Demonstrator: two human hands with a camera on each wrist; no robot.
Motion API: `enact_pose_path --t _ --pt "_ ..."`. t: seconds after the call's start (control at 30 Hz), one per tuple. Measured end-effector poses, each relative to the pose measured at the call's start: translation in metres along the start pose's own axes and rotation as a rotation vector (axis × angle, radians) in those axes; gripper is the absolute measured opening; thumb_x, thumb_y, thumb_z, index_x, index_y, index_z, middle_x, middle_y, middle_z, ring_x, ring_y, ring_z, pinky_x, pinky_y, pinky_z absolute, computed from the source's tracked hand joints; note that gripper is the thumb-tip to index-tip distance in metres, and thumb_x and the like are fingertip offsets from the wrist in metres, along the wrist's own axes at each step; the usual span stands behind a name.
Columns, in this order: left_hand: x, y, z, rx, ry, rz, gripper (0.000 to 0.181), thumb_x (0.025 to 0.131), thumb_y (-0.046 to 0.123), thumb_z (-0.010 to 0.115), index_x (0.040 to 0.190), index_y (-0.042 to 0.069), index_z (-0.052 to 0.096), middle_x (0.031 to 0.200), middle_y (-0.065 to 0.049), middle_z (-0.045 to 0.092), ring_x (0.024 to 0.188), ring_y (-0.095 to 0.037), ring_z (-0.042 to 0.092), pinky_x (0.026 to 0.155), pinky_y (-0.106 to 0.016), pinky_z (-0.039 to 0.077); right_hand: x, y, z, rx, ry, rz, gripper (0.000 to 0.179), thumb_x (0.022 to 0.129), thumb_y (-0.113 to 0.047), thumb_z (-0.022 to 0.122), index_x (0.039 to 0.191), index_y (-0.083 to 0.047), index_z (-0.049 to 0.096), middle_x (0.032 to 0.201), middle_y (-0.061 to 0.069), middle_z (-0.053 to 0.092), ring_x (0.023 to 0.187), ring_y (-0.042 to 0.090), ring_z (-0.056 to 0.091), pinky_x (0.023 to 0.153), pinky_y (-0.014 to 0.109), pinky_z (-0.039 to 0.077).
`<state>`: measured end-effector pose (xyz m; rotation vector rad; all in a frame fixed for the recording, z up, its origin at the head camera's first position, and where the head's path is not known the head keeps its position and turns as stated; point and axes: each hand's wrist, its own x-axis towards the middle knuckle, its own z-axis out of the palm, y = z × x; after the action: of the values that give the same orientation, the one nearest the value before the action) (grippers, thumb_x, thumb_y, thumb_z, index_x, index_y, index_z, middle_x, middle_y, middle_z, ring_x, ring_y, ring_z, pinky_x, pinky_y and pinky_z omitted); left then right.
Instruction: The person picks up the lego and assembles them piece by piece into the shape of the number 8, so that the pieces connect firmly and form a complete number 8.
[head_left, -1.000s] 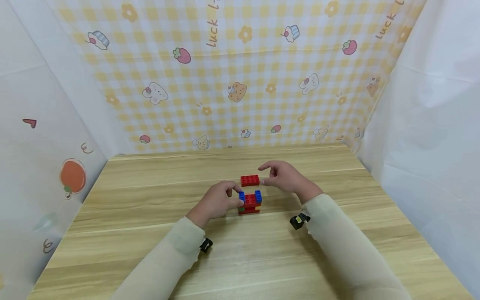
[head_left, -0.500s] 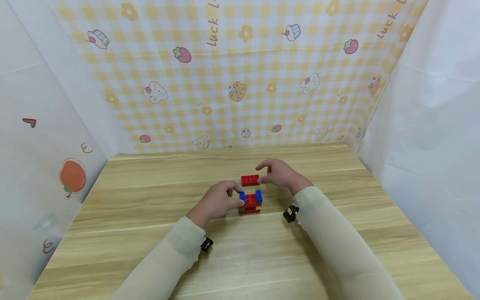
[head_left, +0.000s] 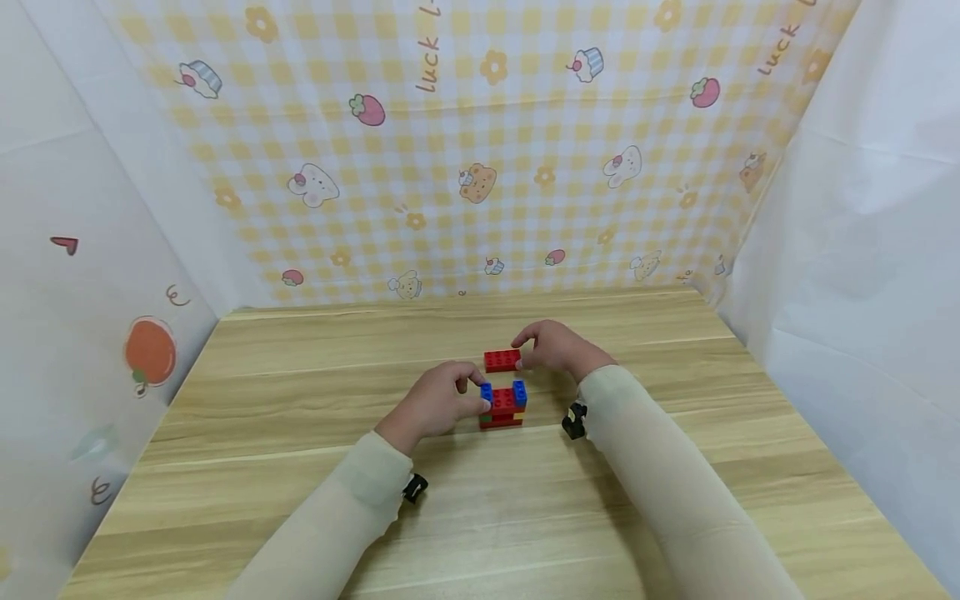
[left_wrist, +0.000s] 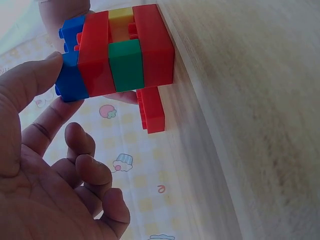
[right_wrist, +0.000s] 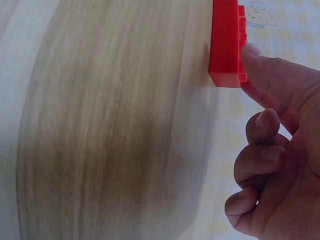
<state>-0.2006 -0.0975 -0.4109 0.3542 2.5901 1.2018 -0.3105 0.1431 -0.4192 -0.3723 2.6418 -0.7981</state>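
Observation:
A small stack of building blocks [head_left: 502,410] stands on the table. Red, green and yellow blocks form it, with a blue block [left_wrist: 72,77] at each top end. My left hand [head_left: 438,400] pinches the left blue block between thumb and index finger, its other fingers loosely curled in the left wrist view. Just behind the stack lies a long red block [head_left: 502,361] with studs up. My right hand [head_left: 558,346] has its thumb at the front of that block's right end, right by the studs, and its index finger at the back. The index fingertip is hidden in the right wrist view.
The wooden table [head_left: 315,517] runs back to a yellow checked cloth [head_left: 420,167]. White cloth hangs at the left [head_left: 82,317] and right sides. Both sleeved forearms reach in from the front, each with a black wrist device.
My right hand has moved left to the red block, and its index finger has come down toward the block's back edge. The left hand and the stack have stayed put.

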Motion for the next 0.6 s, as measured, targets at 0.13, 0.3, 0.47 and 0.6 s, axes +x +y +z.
enact_pose_path --t 0.13,0.3,0.47,0.6 --pt "-0.0002 0.0012 -0.0007 0.006 0.001 -0.004 0.019 0.093 0.030 0.081 0.108 0.022 0.072 0.097 -0.007 0.053 0.079 -0.023 0.049 0.065 -0.035 0.039 0.0031 -0.0001 0.0022 -0.007 -0.001 0.013 0.037 0.093 -0.022 0.083 0.129 -0.018 0.074 0.125 0.007 0.069 0.097 0.024 0.055 0.094 0.042 0.048" --pt "0.0001 0.0014 -0.0009 0.007 -0.001 -0.010 0.020 0.093 0.031 0.081 0.109 0.022 0.072 0.098 -0.007 0.053 0.081 -0.024 0.049 0.065 -0.036 0.040 0.0050 -0.0027 0.0038 -0.027 -0.007 0.026 0.037 0.093 -0.021 0.083 0.128 -0.019 0.074 0.130 0.007 0.068 0.101 0.025 0.054 0.096 0.042 0.047" --pt "0.0002 0.0016 -0.0010 0.013 -0.002 -0.007 0.020 0.093 0.031 0.081 0.109 0.022 0.072 0.097 -0.007 0.053 0.080 -0.024 0.049 0.064 -0.036 0.039 0.0057 -0.0039 0.0045 -0.035 -0.013 0.033 0.037 0.092 -0.021 0.083 0.128 -0.018 0.074 0.122 0.007 0.068 0.099 0.025 0.053 0.092 0.041 0.046" --pt "0.0000 0.0020 -0.0011 0.015 -0.006 -0.015 0.020 0.093 0.031 0.081 0.108 0.023 0.072 0.097 -0.007 0.053 0.080 -0.024 0.049 0.064 -0.035 0.039 0.0056 -0.0045 0.0053 -0.046 -0.013 0.034 0.035 0.092 -0.021 0.083 0.126 -0.018 0.075 0.105 0.006 0.066 0.092 0.025 0.053 0.085 0.039 0.045"
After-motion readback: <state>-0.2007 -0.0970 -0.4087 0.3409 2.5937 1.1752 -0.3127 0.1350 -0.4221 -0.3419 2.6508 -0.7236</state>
